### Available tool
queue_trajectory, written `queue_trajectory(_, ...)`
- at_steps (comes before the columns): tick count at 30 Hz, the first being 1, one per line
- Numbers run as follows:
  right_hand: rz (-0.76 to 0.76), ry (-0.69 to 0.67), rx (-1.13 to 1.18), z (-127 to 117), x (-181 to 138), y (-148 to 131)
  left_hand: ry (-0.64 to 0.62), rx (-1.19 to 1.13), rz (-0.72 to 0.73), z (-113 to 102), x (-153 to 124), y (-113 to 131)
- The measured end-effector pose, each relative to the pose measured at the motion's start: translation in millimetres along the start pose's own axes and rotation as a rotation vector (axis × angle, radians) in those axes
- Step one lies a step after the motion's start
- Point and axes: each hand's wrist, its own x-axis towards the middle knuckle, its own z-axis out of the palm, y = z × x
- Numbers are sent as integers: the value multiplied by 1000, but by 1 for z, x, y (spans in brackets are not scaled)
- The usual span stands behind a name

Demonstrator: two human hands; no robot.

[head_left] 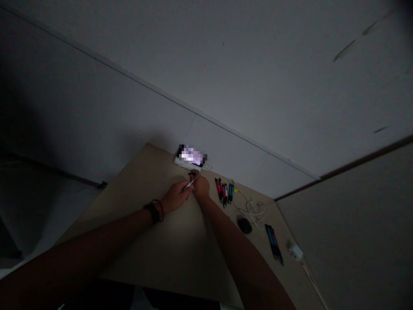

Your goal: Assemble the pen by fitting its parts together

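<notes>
Both of my hands meet over the far part of a beige table (167,245). My left hand (176,196), with a dark band on its wrist, and my right hand (200,186) together hold a thin white pen (191,182) between the fingertips. The pen's dark tip points toward the far edge. Just right of my right hand lies a row of several red, black and blue pens (223,192).
A lit phone (192,156) rests on a white block at the table's far edge by the wall. A white cable (253,209), a black mouse (244,225), two more pens (274,243) and a white charger (295,251) lie along the right side.
</notes>
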Motion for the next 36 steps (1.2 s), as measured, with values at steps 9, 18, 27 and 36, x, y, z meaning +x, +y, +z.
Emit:
queue_trajectory(9, -14, 124, 164, -1, -7, 0, 23, -4, 31, -2, 2, 0)
queue_trajectory(18, -4, 334, 803, 7, -51, 7, 42, 41, 44, -4, 2, -4)
queue_trajectory(27, -46, 131, 1302, 21, -66, 1, 13, 139, -10, -7, 0, -4)
queue_trajectory(36, -110, 31, 1478, 10, -64, -6, 24, 208, 32, -7, 2, -4)
